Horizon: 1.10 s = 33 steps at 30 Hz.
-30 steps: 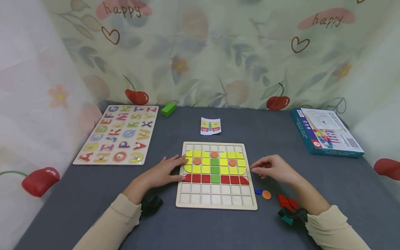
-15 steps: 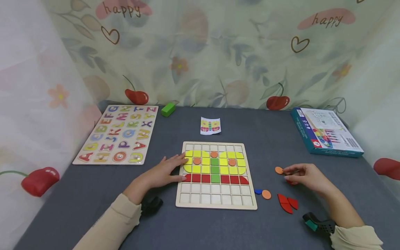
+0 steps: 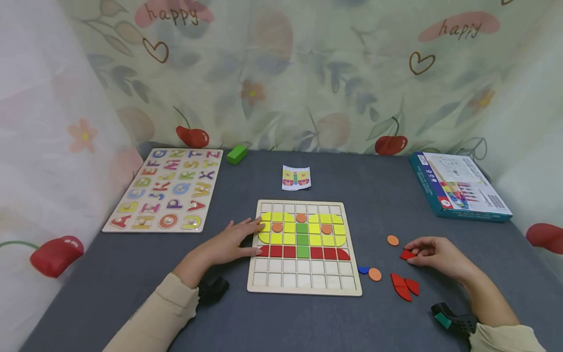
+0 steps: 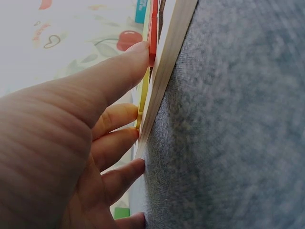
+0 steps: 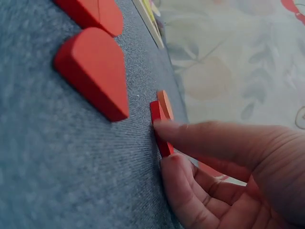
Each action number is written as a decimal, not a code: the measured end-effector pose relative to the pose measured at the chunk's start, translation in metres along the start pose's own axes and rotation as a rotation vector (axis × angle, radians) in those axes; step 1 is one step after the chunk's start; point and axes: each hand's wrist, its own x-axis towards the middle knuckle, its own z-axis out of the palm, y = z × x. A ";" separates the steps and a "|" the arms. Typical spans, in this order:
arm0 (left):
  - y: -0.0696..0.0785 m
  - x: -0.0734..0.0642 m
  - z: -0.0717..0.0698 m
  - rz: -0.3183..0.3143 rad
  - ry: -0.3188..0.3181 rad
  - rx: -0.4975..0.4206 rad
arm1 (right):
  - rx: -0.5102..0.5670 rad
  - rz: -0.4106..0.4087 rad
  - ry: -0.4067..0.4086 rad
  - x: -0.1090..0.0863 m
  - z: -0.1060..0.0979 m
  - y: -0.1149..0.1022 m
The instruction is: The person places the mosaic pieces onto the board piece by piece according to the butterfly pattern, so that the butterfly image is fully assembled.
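My left hand [image 3: 228, 242] rests along the left rim of a wooden grid board [image 3: 303, 292], thumb by the row of red tiles [image 3: 276, 251] and fingertips on the yellow tiles [image 3: 290, 238]. Its fingers are spread and fairly straight in the left wrist view. To the right of the board, my right hand [image 3: 435, 255] pinches a red tile [image 5: 157, 112] between thumb and fingers, low at the tabletop. An orange disc [image 3: 393, 240] lies just beyond that tile. Green tiles [image 3: 302, 239] and orange discs also fill cells on the board; its two nearest rows are bare.
Loose red quarter-round tiles [image 3: 401, 289], another orange disc [image 3: 375, 274] and a blue piece [image 3: 363, 270] lie right of the board. Behind it is a butterfly pattern card [image 3: 296, 177]. An alphabet board [image 3: 162, 190], green block [image 3: 237, 154] and box [image 3: 462, 186] stand farther out.
My right hand has moved right from the board's edge to the loose pieces and now pinches a red tile there. The left hand has stayed on the board.
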 end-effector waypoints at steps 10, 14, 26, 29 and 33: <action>0.000 0.000 0.001 -0.025 0.004 -0.001 | -0.005 -0.016 -0.018 0.006 0.001 -0.004; -0.001 0.000 0.001 -0.022 0.003 0.002 | 0.024 -0.015 -0.035 0.008 0.002 -0.008; 0.001 0.000 0.001 -0.019 -0.002 -0.006 | 0.108 -0.075 -0.090 0.031 0.010 -0.032; 0.000 0.000 0.001 -0.018 0.000 -0.006 | 0.133 -0.092 -0.118 0.039 0.015 -0.041; 0.000 0.000 0.001 -0.015 0.001 -0.007 | 0.147 -0.103 -0.150 0.050 0.026 -0.053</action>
